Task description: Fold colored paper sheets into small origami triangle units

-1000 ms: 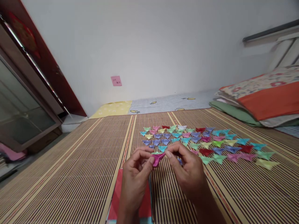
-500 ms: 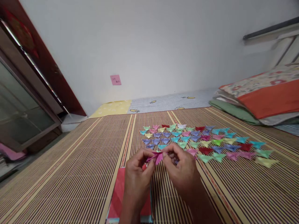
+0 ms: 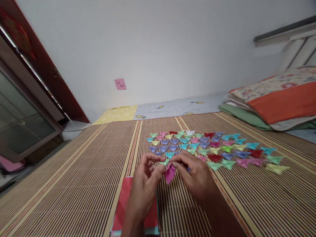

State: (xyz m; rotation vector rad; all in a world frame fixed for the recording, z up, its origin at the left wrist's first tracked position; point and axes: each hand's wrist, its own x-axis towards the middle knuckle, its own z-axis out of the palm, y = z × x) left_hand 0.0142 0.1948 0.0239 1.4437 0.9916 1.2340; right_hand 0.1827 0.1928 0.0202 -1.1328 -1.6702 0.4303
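Observation:
A small magenta folded paper (image 3: 170,173) hangs between my two hands, above the striped mat. My right hand (image 3: 195,172) pinches its upper end between thumb and index finger. My left hand (image 3: 148,179) is at the paper's left side, its thumb tip at the edge. The left index finger is stretched out above, with a gap between it and the thumb. Beyond my hands, several small folded paper shapes (image 3: 227,148) in many colours lie in rows. Below my left hand is a stack of paper sheets (image 3: 123,204), red on top, partly covered by my wrist.
A striped woven mat (image 3: 74,184) covers the surface. Folded bedding (image 3: 283,98) is piled at the right, near a dark rail (image 3: 283,28). A pink note (image 3: 120,84) is on the white wall. At the left stands a glass-panelled cabinet (image 3: 22,118).
The magenta paper has turned so it hangs downward from my right fingers. My left index finger and thumb have parted from their pinch on it. The view has shifted slightly.

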